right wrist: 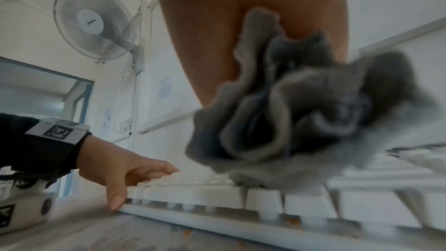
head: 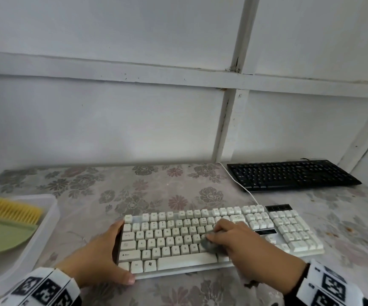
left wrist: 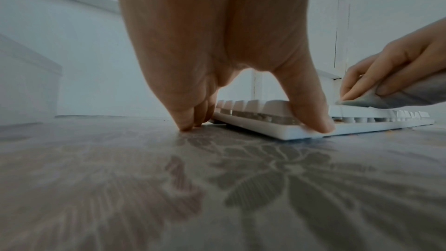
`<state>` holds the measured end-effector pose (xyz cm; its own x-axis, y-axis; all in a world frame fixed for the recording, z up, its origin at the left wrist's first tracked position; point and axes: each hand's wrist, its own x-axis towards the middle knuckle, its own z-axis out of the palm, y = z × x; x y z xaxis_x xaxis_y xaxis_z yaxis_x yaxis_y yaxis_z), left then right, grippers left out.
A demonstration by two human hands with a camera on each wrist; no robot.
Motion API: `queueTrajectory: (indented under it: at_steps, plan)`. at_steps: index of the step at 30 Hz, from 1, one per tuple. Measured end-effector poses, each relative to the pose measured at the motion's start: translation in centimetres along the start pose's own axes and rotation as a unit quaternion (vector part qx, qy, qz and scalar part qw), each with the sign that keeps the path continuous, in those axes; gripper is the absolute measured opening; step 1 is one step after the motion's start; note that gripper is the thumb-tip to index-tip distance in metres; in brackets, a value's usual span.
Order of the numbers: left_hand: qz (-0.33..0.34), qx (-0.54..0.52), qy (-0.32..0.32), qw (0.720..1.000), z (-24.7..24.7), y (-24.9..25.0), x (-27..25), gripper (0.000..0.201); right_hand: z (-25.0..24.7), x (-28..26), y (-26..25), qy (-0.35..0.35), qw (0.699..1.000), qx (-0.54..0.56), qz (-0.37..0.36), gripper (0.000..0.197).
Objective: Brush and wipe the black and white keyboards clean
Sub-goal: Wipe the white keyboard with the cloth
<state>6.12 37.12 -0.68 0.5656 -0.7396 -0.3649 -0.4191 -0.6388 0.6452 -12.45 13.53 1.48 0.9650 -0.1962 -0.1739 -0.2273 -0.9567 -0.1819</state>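
The right hand [head: 242, 241] is curled around a bunched grey cloth [head: 210, 245], fingers pressing it onto the keycaps of the white keyboard [head: 200, 239], in the middle rows right of centre. In the right wrist view the cloth [right wrist: 301, 117] is crumpled below the palm and rests on the keys; its outline is blurred.

The left hand [head: 99, 259] braces the white keyboard's left end: the thumb lies against the near left corner of the frame, the fingers run along the left edge with tips on the tabletop [head: 178, 186]. The left wrist view confirms this spread grip [left wrist: 217, 64].

The white keyboard lies near the front of the flowered tabletop. The black keyboard [head: 291, 174] lies well apart at the far right, by the wall.

A clear tray [head: 46, 221] at the left holds a yellow-bristled brush [head: 8, 208] and a green dustpan [head: 2, 237].
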Motion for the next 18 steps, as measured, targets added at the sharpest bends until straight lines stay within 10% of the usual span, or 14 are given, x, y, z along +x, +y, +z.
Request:
queueTrajectory:
  at_steps: [15, 18]
  plan:
    - [-0.005, -0.004, -0.002, 1.000, -0.1, 0.0, -0.1, 0.126, -2.4, -1.6, 4.7, 0.006, 0.987, 0.052, 0.155, 0.025]
    - [-0.013, -0.003, -0.004, 1.000, -0.1, -0.1, 0.0, 0.128, -3.6, -1.3, 2.0, 0.022, 0.993, 0.094, 0.067, 0.035]
